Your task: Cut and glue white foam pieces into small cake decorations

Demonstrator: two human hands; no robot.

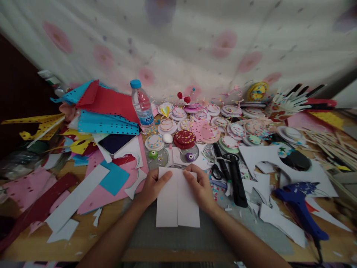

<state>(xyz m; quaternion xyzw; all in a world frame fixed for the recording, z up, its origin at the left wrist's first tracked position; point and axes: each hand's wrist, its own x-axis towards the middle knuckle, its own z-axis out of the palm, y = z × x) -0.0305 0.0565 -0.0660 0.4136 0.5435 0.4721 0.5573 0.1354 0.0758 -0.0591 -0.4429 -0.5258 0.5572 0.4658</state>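
Observation:
A white sheet of paper [167, 201], with a vertical line down its middle, is held up above the grey mat [156, 242]. I cannot tell whether that line is a fold, a cut or the seam of two pieces. My left hand [154, 186] pinches the upper left side, thumb lying on the front. At the upper right, my right hand [199, 188] grips the paper the same way, its thumb near the middle line. The other fingers of both hands are partly hidden behind the sheet. Just beyond it sit a green eye bead [153, 155] and a purple one [190, 157].
Decorated paper discs [185, 139] crowd the back, beside a water bottle [142, 106]. Black-handled scissors [217, 172] and a black tool [237, 182] lie right of my hands. A blue glue gun [301, 204] rests farther right. Coloured sheets [111, 104] and a phone [117, 143] are left.

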